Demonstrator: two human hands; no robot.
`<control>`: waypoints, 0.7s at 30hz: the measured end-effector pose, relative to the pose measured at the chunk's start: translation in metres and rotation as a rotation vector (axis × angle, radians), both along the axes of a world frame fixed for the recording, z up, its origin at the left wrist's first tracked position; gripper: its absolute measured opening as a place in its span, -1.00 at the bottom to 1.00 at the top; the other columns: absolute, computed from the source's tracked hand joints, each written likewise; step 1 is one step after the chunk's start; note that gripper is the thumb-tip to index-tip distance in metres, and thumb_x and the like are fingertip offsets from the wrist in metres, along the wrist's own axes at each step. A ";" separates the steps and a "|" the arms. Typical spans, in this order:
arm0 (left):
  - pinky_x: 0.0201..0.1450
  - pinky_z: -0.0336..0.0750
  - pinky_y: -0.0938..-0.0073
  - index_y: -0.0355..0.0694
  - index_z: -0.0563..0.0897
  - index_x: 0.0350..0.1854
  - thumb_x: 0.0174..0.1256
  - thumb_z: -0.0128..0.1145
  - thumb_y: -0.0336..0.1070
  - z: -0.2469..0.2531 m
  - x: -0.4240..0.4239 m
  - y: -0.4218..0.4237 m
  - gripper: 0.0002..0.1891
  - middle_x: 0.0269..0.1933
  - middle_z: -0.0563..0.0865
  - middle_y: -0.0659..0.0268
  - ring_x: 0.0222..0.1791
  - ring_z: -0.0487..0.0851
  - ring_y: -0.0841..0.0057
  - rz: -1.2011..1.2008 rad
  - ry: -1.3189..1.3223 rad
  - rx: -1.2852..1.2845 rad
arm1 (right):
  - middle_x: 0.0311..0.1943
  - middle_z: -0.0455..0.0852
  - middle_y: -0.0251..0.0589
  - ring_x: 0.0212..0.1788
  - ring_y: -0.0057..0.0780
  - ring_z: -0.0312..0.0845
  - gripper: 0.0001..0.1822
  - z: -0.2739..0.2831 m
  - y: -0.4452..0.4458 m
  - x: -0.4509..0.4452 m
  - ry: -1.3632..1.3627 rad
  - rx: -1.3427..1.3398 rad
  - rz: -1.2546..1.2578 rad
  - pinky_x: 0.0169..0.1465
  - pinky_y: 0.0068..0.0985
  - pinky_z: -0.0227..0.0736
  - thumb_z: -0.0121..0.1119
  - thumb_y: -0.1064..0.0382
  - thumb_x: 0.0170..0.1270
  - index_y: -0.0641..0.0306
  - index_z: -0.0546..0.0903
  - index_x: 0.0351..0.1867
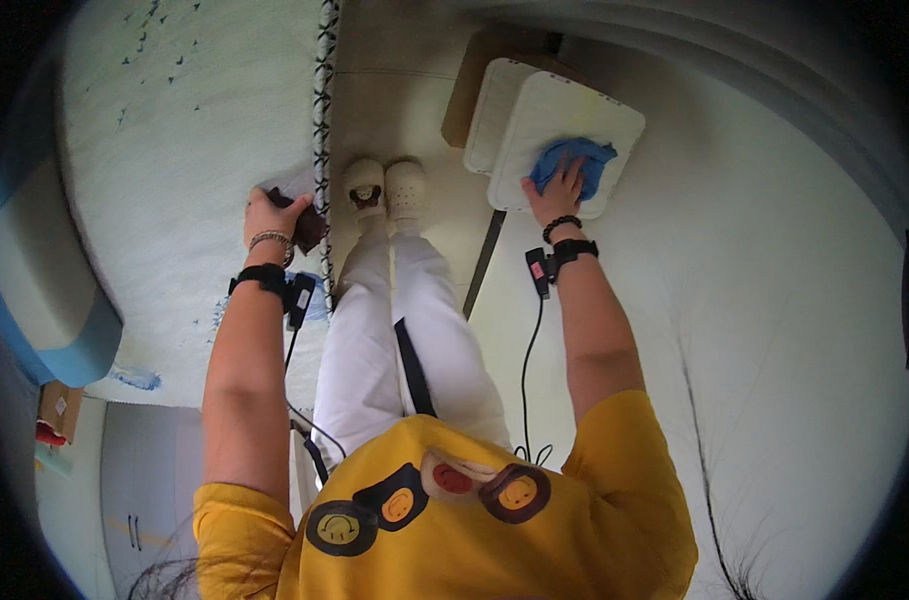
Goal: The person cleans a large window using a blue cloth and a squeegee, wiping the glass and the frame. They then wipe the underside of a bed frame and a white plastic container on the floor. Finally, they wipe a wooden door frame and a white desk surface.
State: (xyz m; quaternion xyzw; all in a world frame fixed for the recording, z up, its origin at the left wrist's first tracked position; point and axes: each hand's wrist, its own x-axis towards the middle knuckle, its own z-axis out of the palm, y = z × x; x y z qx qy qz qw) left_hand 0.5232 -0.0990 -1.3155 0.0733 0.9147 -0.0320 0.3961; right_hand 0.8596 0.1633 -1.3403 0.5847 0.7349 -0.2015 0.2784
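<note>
My left hand (269, 217) rests at the edge of the bed, its fingers around a dark brown cloth-like piece (309, 228). Under the spread fingers of my right hand (558, 196) lies a crumpled blue cloth (591, 161), against the pale surface of a white rounded panel (529, 120). My right palm and fingers press on this cloth; whether they grip it cannot be told. A second white panel (486, 112) shows partly behind the first. Each of my wrists wears a black strap with a small cabled device.
The bed's pale patterned cover (191, 135) with a black-and-white edging fills the left. A blue and white pillow (56, 277) lies at the far left. Behind the panels stands a brown box-like object (458, 124). A pale wall (769, 262) borders the right, and a cabinet (140, 480) stands lower left.
</note>
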 end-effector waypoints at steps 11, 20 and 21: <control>-0.18 0.43 0.25 -0.23 0.46 -0.20 0.11 0.11 -0.11 0.030 0.056 0.036 -0.68 -0.19 0.57 0.10 -0.15 0.53 0.18 -0.117 0.284 0.394 | 0.08 0.35 0.07 0.10 -0.05 0.23 -0.59 0.005 0.028 0.009 0.821 0.179 -0.781 0.13 -0.30 0.16 0.08 0.16 0.11 0.32 0.46 -0.02; 0.09 0.26 0.31 -0.27 0.43 0.03 0.28 -0.26 0.07 -0.004 0.178 0.194 -0.49 -0.04 0.50 -0.06 0.02 0.41 0.05 0.345 -0.411 0.711 | 0.19 0.20 -0.15 0.27 0.00 -0.06 -0.57 0.024 0.023 -0.050 0.556 0.239 0.482 0.21 -0.03 -0.04 0.19 0.17 -0.03 0.20 0.50 -0.06; 0.13 0.23 0.32 -0.29 0.41 0.05 0.28 -0.29 0.10 -0.009 0.178 0.207 -0.45 -0.02 0.49 -0.09 0.05 0.40 0.05 0.339 -0.430 0.695 | 0.21 0.19 -0.16 0.27 -0.02 -0.05 -0.57 0.028 0.012 -0.036 0.513 0.157 0.525 0.20 -0.03 -0.03 0.21 0.18 -0.06 0.19 0.51 -0.08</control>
